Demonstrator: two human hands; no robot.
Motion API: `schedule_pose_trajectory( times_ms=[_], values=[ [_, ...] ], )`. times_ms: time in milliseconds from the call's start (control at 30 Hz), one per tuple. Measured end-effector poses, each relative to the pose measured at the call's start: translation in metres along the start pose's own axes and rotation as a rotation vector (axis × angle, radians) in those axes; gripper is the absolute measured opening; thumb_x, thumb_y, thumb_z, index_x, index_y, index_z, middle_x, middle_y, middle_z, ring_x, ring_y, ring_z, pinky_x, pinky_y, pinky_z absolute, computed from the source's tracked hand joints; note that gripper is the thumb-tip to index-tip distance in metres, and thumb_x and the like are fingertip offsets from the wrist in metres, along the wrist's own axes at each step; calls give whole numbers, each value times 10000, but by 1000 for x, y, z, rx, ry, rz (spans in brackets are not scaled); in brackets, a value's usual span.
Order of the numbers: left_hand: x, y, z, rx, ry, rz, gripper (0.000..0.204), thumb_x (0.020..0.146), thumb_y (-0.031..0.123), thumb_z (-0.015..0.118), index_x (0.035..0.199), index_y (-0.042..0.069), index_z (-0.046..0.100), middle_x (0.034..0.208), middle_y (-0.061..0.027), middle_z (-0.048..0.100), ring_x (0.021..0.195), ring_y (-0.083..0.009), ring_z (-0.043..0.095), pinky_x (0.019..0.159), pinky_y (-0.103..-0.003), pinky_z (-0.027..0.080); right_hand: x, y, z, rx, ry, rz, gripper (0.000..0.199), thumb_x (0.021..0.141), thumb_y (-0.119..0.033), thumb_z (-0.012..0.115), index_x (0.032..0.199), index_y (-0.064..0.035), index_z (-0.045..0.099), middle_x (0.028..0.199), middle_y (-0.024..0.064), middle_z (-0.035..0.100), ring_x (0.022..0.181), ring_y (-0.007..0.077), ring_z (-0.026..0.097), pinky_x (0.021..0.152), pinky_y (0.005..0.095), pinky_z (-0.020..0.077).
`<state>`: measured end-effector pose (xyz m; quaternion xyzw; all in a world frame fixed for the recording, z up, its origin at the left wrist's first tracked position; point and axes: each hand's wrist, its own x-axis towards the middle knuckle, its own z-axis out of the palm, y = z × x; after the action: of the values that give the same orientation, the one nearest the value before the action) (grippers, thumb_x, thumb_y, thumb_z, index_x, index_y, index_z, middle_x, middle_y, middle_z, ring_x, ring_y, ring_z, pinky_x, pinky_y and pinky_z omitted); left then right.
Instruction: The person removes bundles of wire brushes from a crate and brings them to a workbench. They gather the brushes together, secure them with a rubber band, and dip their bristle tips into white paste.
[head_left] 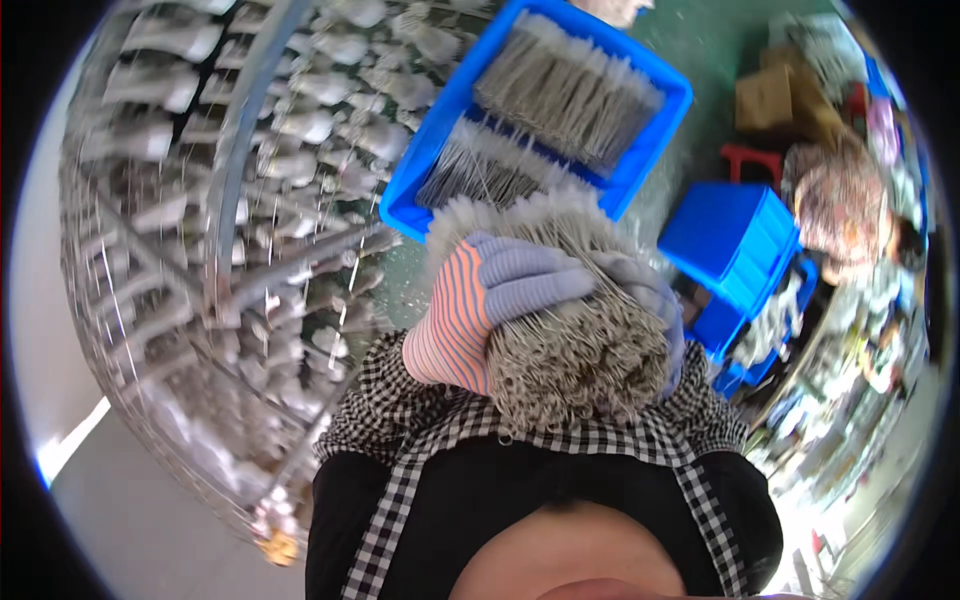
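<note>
A thick bundle of thin wire-handled brushes (pixel 580 360) is clasped between my two hands in front of my chest. Its looped wire ends face me, and the pale bristle ends point away. My left hand (pixel 470 310), in a striped orange and grey glove, wraps round the left side with its fingers across the top. On the right side, my gloved right hand (pixel 650 295) presses against the bundle, partly hidden by it. Just beyond, a blue crate (pixel 655 150) holds more such brushes in two piles, and the bundle's far end overlaps its near edge in view.
Along the left stands a metal rack (pixel 235 150) with many pale, blurred items. To the right are a blue bin (pixel 715 225), a red stool (pixel 750 160), a cardboard box (pixel 765 98) and a person in patterned clothing (pixel 840 200). Cluttered goods line the far right.
</note>
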<state>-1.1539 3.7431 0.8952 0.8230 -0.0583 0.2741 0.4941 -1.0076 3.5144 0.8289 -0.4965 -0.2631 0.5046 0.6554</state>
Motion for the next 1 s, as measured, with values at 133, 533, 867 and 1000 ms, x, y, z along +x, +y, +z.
schedule_pose_trajectory(
  times_ms=[133, 533, 867, 1000],
  values=[
    [6, 18, 34, 157, 140, -109, 798, 625, 391, 845, 1317, 64, 620, 1160, -120, 677, 1075, -334, 657, 919, -423, 501, 20, 10, -51, -42, -108, 12, 1012, 676, -324, 915, 1480, 0, 392, 1487, 233, 429, 1352, 372, 476, 1122, 485, 397],
    [53, 14, 45, -74, 155, -137, 889, 649, 273, 917, 1402, 24, 516, 1285, -126, 658, 1184, -219, 631, 1045, -373, 489, 33, -83, -66, -755, 57, -627, 942, 709, -179, 872, 1476, 39, 371, 1364, 160, 538, 1211, 263, 550, 1059, 428, 443],
    [76, 21, 39, -175, 117, -314, 835, 632, 143, 887, 1379, 16, 536, 1264, -98, 668, 1174, -175, 620, 1050, -351, 489, 40, -103, -46, -421, 82, -483, 811, 712, -119, 829, 1405, 66, 450, 1293, 163, 578, 1144, 266, 581, 1023, 427, 467],
    [73, 18, 37, -165, 87, -367, 882, 643, 121, 876, 1422, -4, 483, 1260, -92, 669, 1161, -159, 619, 1040, -338, 492, 39, -102, -31, -347, 94, -468, 810, 720, -145, 867, 1388, 69, 463, 1255, 134, 608, 1101, 214, 602, 972, 373, 496]
  ],
)
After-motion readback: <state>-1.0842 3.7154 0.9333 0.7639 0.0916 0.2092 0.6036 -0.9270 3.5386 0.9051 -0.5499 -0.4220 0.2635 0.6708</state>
